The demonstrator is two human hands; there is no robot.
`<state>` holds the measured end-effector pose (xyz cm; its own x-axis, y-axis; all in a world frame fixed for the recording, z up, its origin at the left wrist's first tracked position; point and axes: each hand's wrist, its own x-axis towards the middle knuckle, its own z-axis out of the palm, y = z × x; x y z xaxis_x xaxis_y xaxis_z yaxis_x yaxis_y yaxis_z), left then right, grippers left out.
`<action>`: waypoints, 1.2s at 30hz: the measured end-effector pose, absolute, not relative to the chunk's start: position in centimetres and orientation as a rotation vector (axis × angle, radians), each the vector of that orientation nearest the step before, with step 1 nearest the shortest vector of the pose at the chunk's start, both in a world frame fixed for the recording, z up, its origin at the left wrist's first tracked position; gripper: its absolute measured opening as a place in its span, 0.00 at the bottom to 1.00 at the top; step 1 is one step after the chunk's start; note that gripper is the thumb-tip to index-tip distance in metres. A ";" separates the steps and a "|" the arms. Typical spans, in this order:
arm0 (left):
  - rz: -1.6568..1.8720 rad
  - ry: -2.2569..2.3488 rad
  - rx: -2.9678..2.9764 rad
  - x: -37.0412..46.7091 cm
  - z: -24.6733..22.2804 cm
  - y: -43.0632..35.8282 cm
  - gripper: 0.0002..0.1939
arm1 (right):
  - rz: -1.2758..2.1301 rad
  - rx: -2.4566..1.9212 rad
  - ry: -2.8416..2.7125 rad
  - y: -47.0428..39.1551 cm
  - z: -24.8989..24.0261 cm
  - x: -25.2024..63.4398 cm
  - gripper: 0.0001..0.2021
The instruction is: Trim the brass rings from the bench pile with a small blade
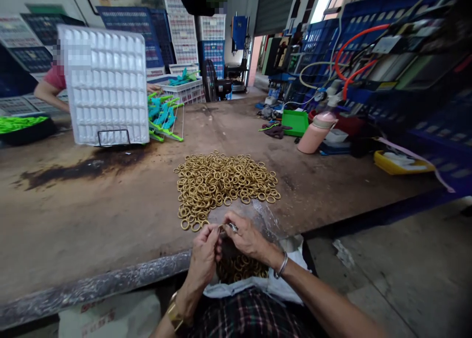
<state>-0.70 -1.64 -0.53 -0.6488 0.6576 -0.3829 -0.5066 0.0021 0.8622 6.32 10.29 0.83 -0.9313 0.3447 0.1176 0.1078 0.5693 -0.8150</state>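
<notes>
My left hand (pixel 207 249) is closed in a pinch on a brass-coloured ring (pixel 221 228), mostly hidden by the fingertips. Against it, my right hand (pixel 248 234) is closed too, and a small silvery metal piece (pixel 233 227) shows between its thumb and fingers; its kind cannot be made out. Just beyond both hands, a broad pile of brass-coloured rings (pixel 224 175) lies on the brown table (pixel 110 210). Beneath my hands, more rings (pixel 243 269) sit in a white sack (pixel 295 259) at the table's front edge.
A white moulded tray (pixel 108 82) stands upright at the left, with a person's arm (pixel 51 94) behind it. Green-and-blue hangers (pixel 165 116) lie beside it. Rightward are a green tray (pixel 295 122), a pink bottle (pixel 316 134) and a yellow dish (pixel 401 163). Stacked crates (pixel 180 28) line the back.
</notes>
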 end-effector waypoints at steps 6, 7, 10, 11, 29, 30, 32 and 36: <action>1.677 1.491 0.237 -0.6 -0.7 -1.9 0.18 | 1.428 -0.552 -2.466 10.0 1.5 5.9 0.08; 1.669 1.462 0.236 -0.6 -0.6 -1.9 0.18 | 1.427 -0.554 -2.469 10.0 1.5 5.9 0.08; 1.675 1.377 0.218 -0.5 -0.1 -2.0 0.17 | 1.419 -0.529 -2.472 10.0 1.4 5.7 0.07; 1.680 1.356 0.212 -0.4 0.0 -2.0 0.17 | 1.416 -0.525 -2.472 10.0 1.2 5.6 0.08; 1.691 1.478 0.300 -0.5 -0.6 -2.2 0.17 | 0.702 -0.475 -3.093 9.3 0.4 6.7 0.13; 1.688 1.482 0.303 -0.5 -0.7 -2.2 0.16 | 0.686 -0.496 -3.105 9.2 0.4 6.6 0.13; 1.692 1.475 0.306 -0.4 -0.8 -2.3 0.16 | 0.640 -0.548 -3.118 9.0 0.4 6.5 0.13; 1.677 1.423 0.341 0.1 -0.6 -2.8 0.15 | 0.525 -0.709 -3.113 9.7 0.1 5.9 0.12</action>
